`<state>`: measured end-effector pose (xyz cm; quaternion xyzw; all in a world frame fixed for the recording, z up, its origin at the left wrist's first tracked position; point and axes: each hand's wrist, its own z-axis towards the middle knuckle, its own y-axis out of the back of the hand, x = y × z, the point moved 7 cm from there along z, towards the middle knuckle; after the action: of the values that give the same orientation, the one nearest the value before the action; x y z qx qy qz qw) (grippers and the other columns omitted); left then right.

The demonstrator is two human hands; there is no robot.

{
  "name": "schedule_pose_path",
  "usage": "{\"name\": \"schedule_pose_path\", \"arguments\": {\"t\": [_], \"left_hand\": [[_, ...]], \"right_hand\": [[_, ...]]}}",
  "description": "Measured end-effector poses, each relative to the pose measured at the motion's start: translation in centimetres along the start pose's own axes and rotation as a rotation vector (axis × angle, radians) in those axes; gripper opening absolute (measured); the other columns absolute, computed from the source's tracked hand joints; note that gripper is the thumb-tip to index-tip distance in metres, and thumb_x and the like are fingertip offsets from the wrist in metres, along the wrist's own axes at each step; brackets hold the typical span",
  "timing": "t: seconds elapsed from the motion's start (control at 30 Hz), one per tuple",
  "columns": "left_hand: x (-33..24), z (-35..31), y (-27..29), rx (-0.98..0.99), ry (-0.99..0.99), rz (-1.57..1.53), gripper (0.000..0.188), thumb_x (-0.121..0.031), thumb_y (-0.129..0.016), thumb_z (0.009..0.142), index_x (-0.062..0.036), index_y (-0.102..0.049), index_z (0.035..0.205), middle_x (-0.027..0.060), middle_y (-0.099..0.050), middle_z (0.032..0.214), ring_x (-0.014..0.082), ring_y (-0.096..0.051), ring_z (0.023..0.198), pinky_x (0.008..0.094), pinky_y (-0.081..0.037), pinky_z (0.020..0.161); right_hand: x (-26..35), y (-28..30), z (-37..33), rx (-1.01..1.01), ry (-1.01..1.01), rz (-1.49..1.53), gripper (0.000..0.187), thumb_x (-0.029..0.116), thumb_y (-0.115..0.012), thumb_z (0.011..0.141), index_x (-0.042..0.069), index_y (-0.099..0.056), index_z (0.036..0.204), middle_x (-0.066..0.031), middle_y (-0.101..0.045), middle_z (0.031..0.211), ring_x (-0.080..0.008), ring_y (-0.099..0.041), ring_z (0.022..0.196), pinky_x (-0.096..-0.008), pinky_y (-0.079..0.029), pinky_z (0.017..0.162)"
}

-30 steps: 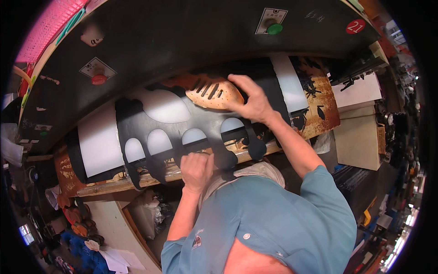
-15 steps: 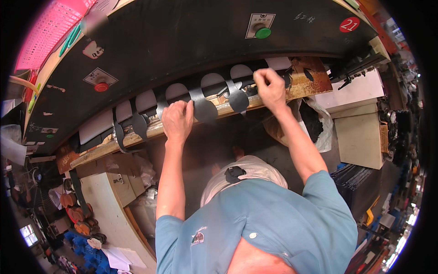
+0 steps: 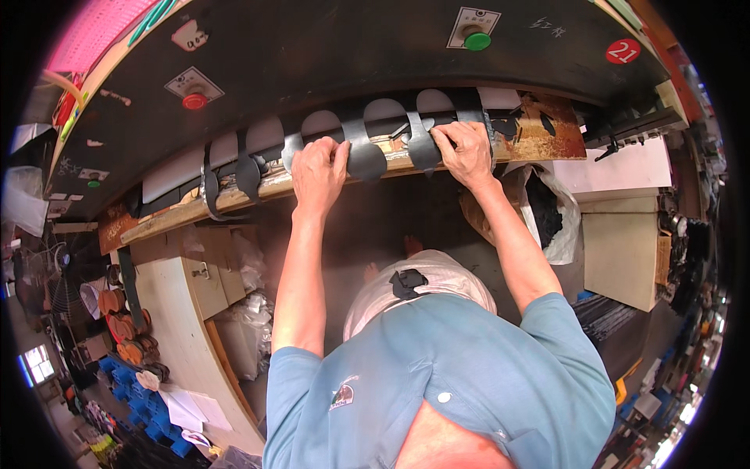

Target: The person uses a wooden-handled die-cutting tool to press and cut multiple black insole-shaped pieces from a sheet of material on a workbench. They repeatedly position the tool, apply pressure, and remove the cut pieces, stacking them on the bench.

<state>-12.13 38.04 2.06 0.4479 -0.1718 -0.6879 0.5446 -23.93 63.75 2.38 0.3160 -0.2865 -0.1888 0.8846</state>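
Note:
Black flat strips with rounded ends [image 3: 366,161] hang side by side over the front of a wooden ledge [image 3: 269,190], below a dark panel. Pale arched shapes [image 3: 320,122] show between them. My left hand [image 3: 319,173] is on the ledge edge, fingers curled and pressed together over the end of one black strip [image 3: 291,145], whose tip it hides. Farther right, my right hand [image 3: 469,153] closes with bent fingers and thumb over another black strip [image 3: 471,105]. The lower end of that strip is hidden by the hand.
The dark panel [image 3: 312,55] overhead carries a red button [image 3: 194,102] and a green button [image 3: 477,41]. A plastic sack [image 3: 564,234] of black pieces stands below right, by a pale cabinet [image 3: 621,250]. Another cabinet [image 3: 176,313] is at left.
My right hand has come down from a raised pinch onto a black strip at the ledge. My left hand stays low on the ledge. The whole view has shifted slightly.

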Motion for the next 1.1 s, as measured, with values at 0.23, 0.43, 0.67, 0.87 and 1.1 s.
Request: {"name": "schedule_pose_path", "arguments": {"t": [0.23, 0.43, 0.67, 0.87, 1.1], "left_hand": [[-0.1, -0.6, 0.5, -0.005, 0.021, -0.014, 0.026, -0.019, -0.078, 0.094, -0.0059, -0.064, 0.076, 0.0111, -0.069, 0.078, 0.0337, -0.065, 0.079, 0.0467, -0.043, 0.072], [1.8, -1.0, 2.0, 0.153, 0.046, -0.083, 0.02, -0.016, -0.076, 0.097, -0.0029, -0.069, 0.083, 0.0106, -0.071, 0.079, 0.0354, -0.067, 0.076, 0.0441, -0.047, 0.071], [10.8, 6.9, 2.9, 0.158, 0.338, -0.257, 0.023, -0.011, -0.061, 0.103, 0.0016, -0.074, 0.117, 0.0266, -0.076, 0.107, 0.0427, -0.074, 0.105, 0.0473, -0.058, 0.091], [17.1, 15.1, -2.8, 0.014, 0.068, 0.118, 0.052, -0.001, -0.054, 0.099, 0.01, -0.05, 0.15, 0.0325, -0.059, 0.147, 0.0499, -0.053, 0.141, 0.0523, -0.042, 0.12], [18.3, 13.9, -4.3, 0.024, 0.081, 0.192, 0.056, -0.005, -0.058, 0.098, 0.0103, -0.049, 0.151, 0.0318, -0.056, 0.152, 0.0505, -0.049, 0.147, 0.0562, -0.038, 0.124]], "right_hand": [[-0.1, -0.2, -0.7, 0.065, -0.006, 0.035, 0.012, 0.014, -0.072, 0.097, 0.004, -0.076, 0.09, -0.0076, -0.073, 0.084, -0.0273, -0.069, 0.082, -0.0401, -0.046, 0.086], [1.1, -2.3, -0.5, 0.216, -0.206, 0.113, 0.016, 0.018, -0.075, 0.097, 0.003, -0.078, 0.089, -0.0087, -0.072, 0.077, -0.0224, -0.068, 0.071, -0.0371, -0.048, 0.079], [1.9, -8.0, 9.9, 0.201, -0.231, 0.275, 0.047, 0.024, -0.084, 0.089, -0.004, -0.071, 0.124, -0.0207, -0.071, 0.121, -0.0306, -0.069, 0.108, -0.0414, -0.055, 0.093], [4.3, -17.1, 15.8, 0.575, 0.087, 0.176, 0.095, 0.038, -0.087, 0.074, 0.0, -0.052, 0.154, -0.0334, -0.042, 0.159, -0.0507, -0.047, 0.139, -0.0526, -0.045, 0.119], [1.9, -17.4, 18.1, 0.708, -0.027, 0.508, 0.087, 0.032, -0.085, 0.065, 0.004, -0.066, 0.145, -0.0288, -0.05, 0.157, -0.0441, -0.053, 0.139, -0.0482, -0.045, 0.12]]}}
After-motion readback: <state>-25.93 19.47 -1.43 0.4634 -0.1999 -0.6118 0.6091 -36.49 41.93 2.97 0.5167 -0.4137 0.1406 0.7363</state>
